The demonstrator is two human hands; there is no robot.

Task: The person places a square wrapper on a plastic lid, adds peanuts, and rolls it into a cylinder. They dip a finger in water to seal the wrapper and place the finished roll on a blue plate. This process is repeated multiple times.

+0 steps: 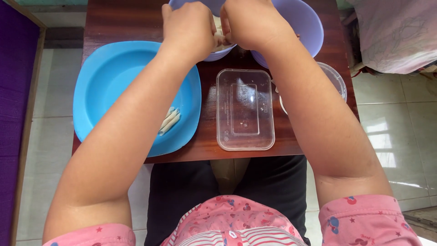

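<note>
Rolls (169, 121), two thin pale ones, lie side by side in the big blue plate (104, 77). The plate sits below and to the left of the left hand (189, 29), partly under that arm. It looks like the spot where made rolls are laid down, close by and easy to reach.

The left hand is curled, and its fingertips pinch a small pale piece of dough (220, 36). The right hand (250, 23) is curled too and pinches the same piece from the other side. The two hands meet in the middle, almost touching, so they can work the piece together. They hold it over a small bowl (217, 53), maybe so crumbs fall in there.

Just below the hands is a clear box (245, 109) with nothing in it. Behind the right hand is a big light purple bowl (306, 23). Under the right arm sits a clear round lid (336, 79). All of it rests on the dark brown worktop (123, 20).
</note>
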